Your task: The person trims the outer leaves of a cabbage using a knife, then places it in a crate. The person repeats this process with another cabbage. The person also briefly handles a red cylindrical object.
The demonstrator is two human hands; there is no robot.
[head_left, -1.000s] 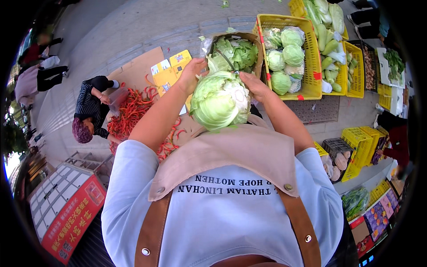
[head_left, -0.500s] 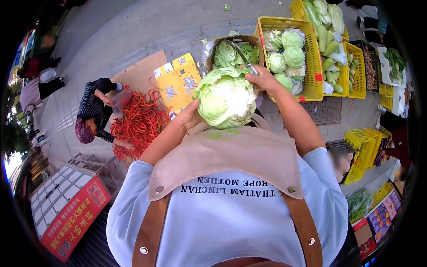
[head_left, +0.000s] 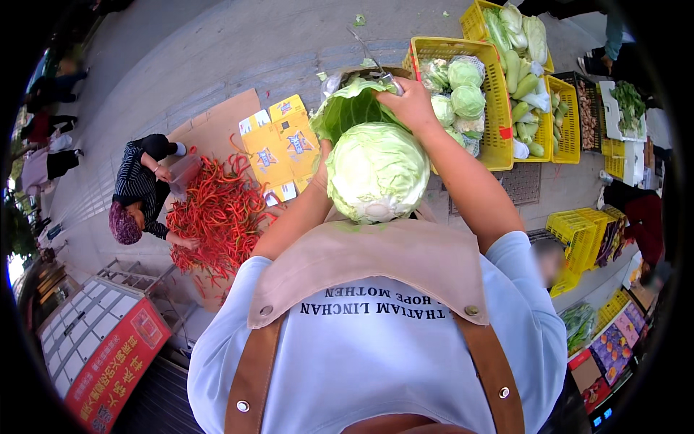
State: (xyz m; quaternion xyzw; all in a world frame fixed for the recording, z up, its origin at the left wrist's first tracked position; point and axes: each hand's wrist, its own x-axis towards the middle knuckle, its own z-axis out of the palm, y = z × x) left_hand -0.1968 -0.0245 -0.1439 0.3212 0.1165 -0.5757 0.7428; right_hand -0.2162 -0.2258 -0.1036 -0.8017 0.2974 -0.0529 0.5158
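Observation:
A pale green cabbage sits in front of my chest, its cut stem end toward me. My left hand supports it from the left side, fingers mostly hidden behind it. In my right hand is a knife, its thin blade pointing away from me. The same hand pinches a large outer cabbage leaf, which stands up beyond the head, peeled away from it. Behind the leaf, a box shows only its rim.
Yellow crates of cabbages, gourds and other vegetables stand at the right. Left, a heap of red chillies lies on cardboard beside a flattened yellow carton. A person bends over the chillies, holding a plastic bag. Other people are near both edges.
An outer leaf has been pulled off the cabbage's top and lifted away from me by my right hand. The cabbage has turned, and the knife has swung outward with the hand.

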